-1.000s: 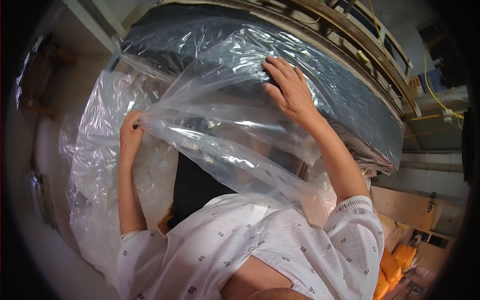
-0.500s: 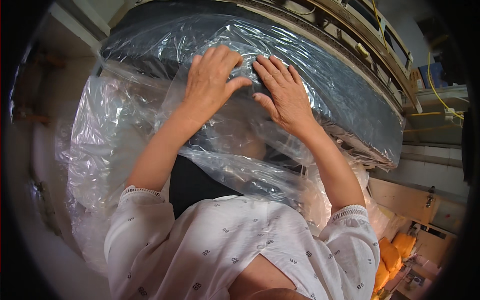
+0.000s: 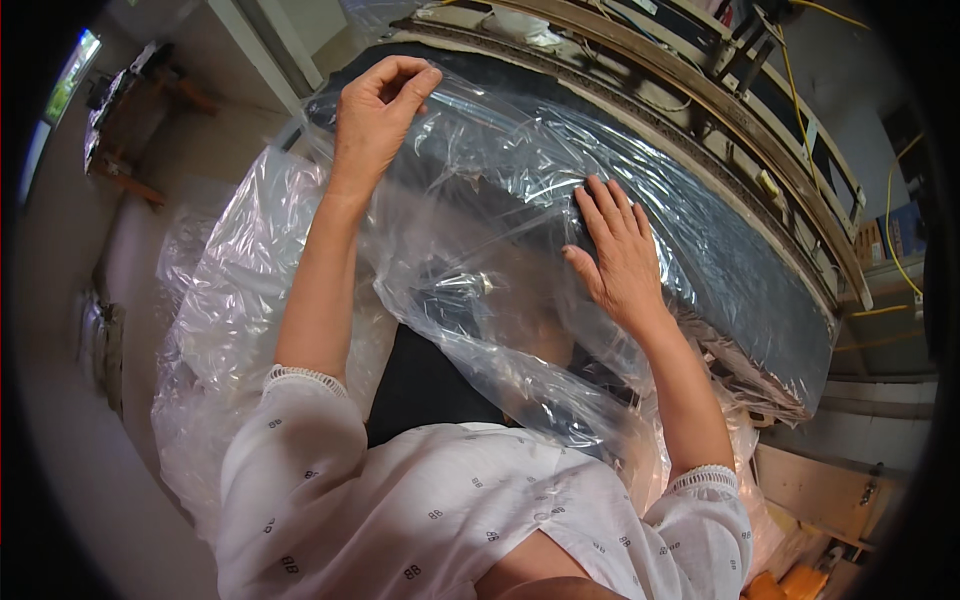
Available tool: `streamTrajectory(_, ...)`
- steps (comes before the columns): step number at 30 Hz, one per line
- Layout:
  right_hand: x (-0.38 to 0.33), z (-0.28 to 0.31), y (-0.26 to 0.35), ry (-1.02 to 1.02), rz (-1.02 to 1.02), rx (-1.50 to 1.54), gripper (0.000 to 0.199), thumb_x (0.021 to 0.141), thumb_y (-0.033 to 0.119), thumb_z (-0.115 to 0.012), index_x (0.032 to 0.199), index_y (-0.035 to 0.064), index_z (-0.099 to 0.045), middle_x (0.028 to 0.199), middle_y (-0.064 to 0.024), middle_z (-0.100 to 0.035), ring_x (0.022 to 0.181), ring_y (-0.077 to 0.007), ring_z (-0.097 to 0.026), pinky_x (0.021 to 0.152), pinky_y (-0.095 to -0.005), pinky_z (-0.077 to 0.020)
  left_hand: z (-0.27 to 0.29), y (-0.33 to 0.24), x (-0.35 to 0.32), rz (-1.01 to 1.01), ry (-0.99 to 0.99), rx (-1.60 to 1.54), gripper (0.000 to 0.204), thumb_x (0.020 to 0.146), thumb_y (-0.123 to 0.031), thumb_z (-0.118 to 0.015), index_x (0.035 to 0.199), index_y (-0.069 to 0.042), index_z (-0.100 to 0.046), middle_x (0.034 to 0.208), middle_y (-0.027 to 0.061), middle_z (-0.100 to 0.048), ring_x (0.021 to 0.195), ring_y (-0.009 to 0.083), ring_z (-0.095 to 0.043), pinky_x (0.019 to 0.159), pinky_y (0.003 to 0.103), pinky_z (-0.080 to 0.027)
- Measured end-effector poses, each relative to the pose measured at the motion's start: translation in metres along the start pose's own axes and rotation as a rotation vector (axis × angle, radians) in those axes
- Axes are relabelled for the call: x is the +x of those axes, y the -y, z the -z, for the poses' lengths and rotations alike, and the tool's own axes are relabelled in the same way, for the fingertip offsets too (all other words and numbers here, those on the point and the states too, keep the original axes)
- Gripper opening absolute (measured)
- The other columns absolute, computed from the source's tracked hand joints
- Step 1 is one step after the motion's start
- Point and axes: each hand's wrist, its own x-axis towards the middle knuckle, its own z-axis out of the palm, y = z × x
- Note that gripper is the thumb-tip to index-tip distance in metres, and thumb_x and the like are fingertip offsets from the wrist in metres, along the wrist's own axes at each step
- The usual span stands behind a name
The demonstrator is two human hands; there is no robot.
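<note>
A large sheet of clear plastic film (image 3: 540, 150) lies wrinkled over a dark work surface (image 3: 740, 280), and more of it drapes down in front of me. My left hand (image 3: 380, 115) is raised near the far left part of the surface, thumb and fingers pinched together on the film. Folds run from there down toward my lap. My right hand (image 3: 622, 250) rests flat on the film to the right, fingers stretched out and a little apart, holding nothing.
A long wooden and metal frame (image 3: 700, 80) with cables runs along the far side. Crumpled plastic (image 3: 250, 290) hangs at the left. A yellow cord (image 3: 890, 220) dangles at the right, near a blue box (image 3: 905, 230). Orange material (image 3: 800, 580) lies at the lower right.
My hands have moved apart: the left to the far left, its fingers closing on the film, the right a little rightward and nearer. The whole view has shifted somewhat.
</note>
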Motion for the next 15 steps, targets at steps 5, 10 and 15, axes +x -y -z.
streamTrajectory(5, 0.001, 0.003, 0.002, 0.014, 0.008, -0.009, 0.065, 0.085, 0.049, -0.046, 0.136, 0.0099, -0.033, 0.143, -0.0117, -0.026, 0.132, -0.0312, -0.023, 0.106, -0.0460, -0.0197, 0.009, 0.000, 0.009, -0.005, -0.039, -0.065, 0.012, 0.079, -0.015, -0.067, 0.085, -0.004, -0.065, 0.071, -0.0036, -0.058, 0.062, 0.0030, -0.050, 0.056, 0.018, -0.043)
streamTrajectory(10, 0.000, 0.003, -0.002, -0.002, -0.001, 0.107, 0.065, 0.085, 0.045, -0.049, 0.137, 0.0093, -0.031, 0.144, -0.0127, -0.022, 0.132, -0.0332, -0.022, 0.106, -0.0450, -0.0202, 0.016, -0.002, 0.011, 0.085, -0.060, -0.165, 0.011, 0.080, -0.015, -0.067, 0.083, -0.005, -0.065, 0.069, -0.0039, -0.057, 0.063, 0.0031, -0.051, 0.055, 0.017, -0.041)
streamTrajectory(15, 0.004, 0.005, -0.005, -0.056, -0.015, 0.319, 0.066, 0.086, 0.042, -0.051, 0.137, 0.0066, -0.030, 0.145, -0.0164, -0.018, 0.132, -0.0358, -0.020, 0.106, -0.0431, -0.0210, 0.017, 0.005, 0.014, 0.009, 0.053, -0.235, 0.031, 0.081, -0.023, -0.068, 0.104, -0.004, -0.058, 0.084, -0.0011, -0.058, 0.064, 0.0046, -0.053, 0.060, 0.018, -0.042)
